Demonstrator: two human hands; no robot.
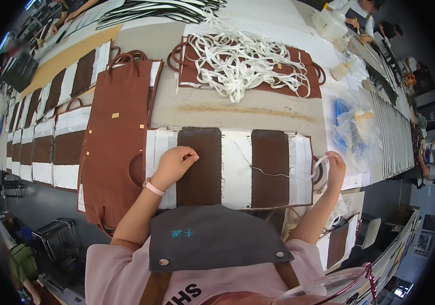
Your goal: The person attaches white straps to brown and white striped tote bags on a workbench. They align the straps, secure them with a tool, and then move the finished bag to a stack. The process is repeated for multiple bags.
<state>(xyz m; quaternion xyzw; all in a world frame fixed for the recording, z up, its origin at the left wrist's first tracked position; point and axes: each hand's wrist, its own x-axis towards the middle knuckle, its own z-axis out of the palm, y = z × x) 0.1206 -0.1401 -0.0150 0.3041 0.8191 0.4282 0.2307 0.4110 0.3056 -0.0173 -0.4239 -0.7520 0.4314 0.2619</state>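
Note:
In front of me lies a bag panel (236,178) with white and dark brown bands, a red-brown edge and a brown loop handle at its right end. My left hand (175,161) is over its left part, fingers pinched together above a dark brown band; anything between them is too small to make out. Beyond the panel's right end, my right hand (335,165) is closed on a narrow white strip (321,162), which curves down toward the panel's edge. A thin grey cord (270,172) lies loosely across the panel's middle.
Red-brown bag pieces (116,122) with handles are stacked at left, beside rows of banded panels (67,147). A tangle of white strips (243,61) covers another brown piece at the back. Clear plastic bags (362,134) lie at right, near many white-edged strips (392,137). Other people work around the table.

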